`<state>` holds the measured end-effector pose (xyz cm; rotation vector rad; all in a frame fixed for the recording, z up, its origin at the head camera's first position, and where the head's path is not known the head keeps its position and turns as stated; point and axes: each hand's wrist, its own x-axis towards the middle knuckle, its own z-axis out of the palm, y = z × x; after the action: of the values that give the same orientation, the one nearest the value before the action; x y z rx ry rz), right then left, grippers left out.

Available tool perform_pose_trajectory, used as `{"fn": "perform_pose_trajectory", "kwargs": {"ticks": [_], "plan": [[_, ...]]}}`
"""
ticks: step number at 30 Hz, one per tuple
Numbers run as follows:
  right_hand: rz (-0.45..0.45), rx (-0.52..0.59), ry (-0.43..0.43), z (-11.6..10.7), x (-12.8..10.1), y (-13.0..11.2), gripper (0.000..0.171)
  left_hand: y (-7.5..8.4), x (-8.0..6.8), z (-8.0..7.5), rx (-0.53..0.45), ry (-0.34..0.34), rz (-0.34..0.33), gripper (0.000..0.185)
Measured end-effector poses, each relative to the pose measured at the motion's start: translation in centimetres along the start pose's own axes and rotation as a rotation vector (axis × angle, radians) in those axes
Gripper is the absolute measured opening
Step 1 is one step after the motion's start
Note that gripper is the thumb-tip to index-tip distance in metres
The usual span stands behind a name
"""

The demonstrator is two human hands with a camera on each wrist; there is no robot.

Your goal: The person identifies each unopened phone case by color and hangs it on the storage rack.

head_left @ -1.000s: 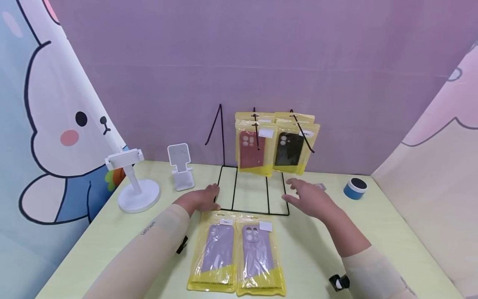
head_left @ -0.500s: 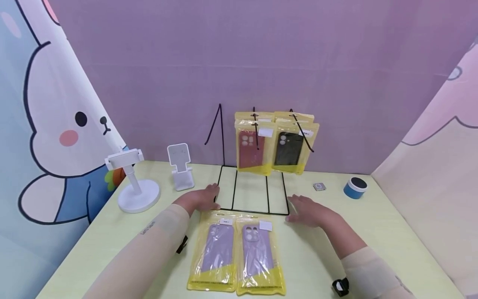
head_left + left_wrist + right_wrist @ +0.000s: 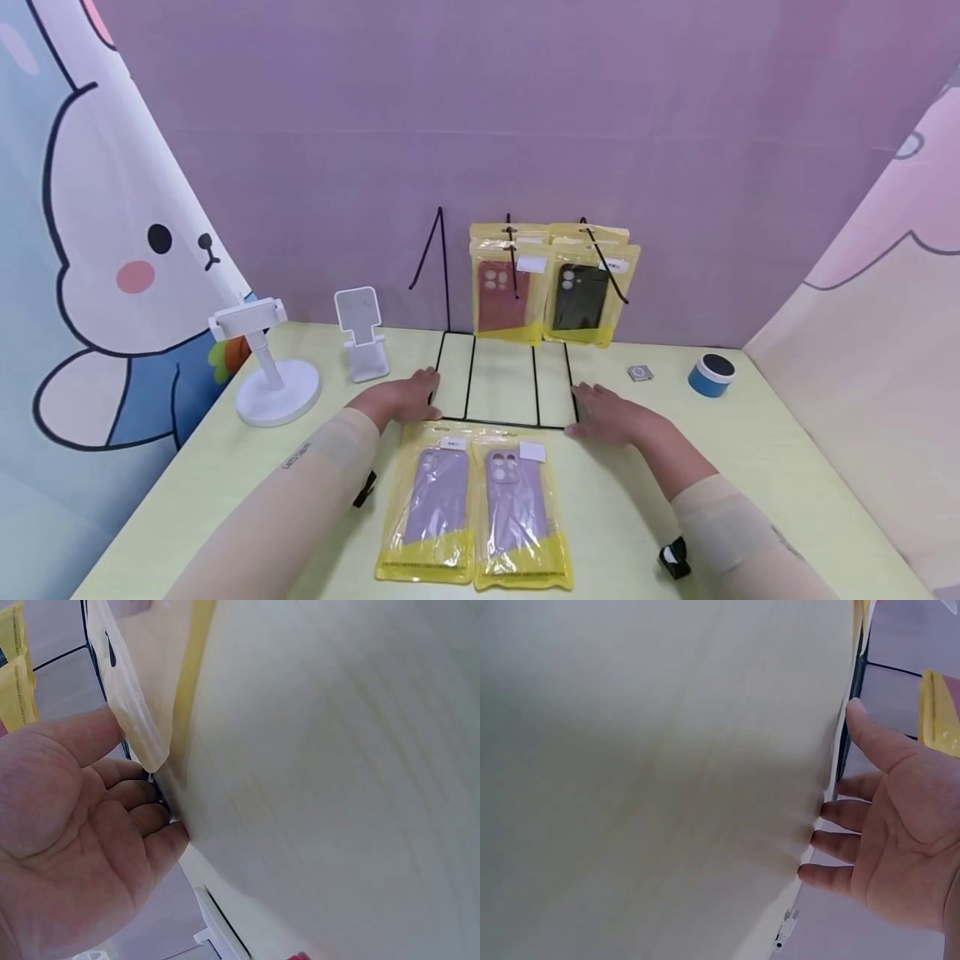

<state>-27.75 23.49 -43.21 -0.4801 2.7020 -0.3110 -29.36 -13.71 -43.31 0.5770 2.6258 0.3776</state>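
Note:
A black wire display rack (image 3: 495,422) stands on the table, its base at the middle. My left hand (image 3: 405,398) rests at the base's left front corner, thumb by the front wire and fingers relaxed along the side. At the right front corner lies my right hand (image 3: 611,415), fingers extended to the tabletop and thumb at the front wire. Two flat yellow-edged bags with purple phone cases, a left one (image 3: 435,500) and a right one (image 3: 517,504), lie before the rack. Bagged red (image 3: 504,300) and black (image 3: 581,298) phone cases hang on its hooks, others behind them.
A round-based white phone stand (image 3: 277,387) and a smaller white phone holder (image 3: 367,358) stand left of the rack. To the right are a small square grey item (image 3: 640,373) and a blue jar (image 3: 710,377). The rack's left hook (image 3: 426,250) sticks forward bare.
My right hand has come down from above the rack's right side to its right front corner, uncovering the small grey item. The left hand stays in place.

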Motion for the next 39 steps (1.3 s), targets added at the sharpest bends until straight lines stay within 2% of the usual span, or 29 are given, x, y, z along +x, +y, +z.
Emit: {"fn": "perform_pose_trajectory", "kwargs": {"ticks": [7,15,33,39], "plan": [[-0.019,0.025,0.008,0.2,0.8,0.7,0.089,-0.2,0.4,0.2,-0.005,-0.011,-0.015,0.079],[-0.015,-0.033,-0.017,0.7,1.2,1.0,0.088,-0.1,0.3,0.1,-0.005,-0.013,-0.032,0.08],[0.009,-0.113,-0.072,0.6,0.6,-0.1,0.082,-0.2,-0.1,0.1,0.004,-0.008,-0.014,0.078],[0.01,-0.113,-0.082,0.6,0.7,-0.1,0.083,-0.4,-0.4,0.0,-0.032,0.001,-0.01,0.079]]}}
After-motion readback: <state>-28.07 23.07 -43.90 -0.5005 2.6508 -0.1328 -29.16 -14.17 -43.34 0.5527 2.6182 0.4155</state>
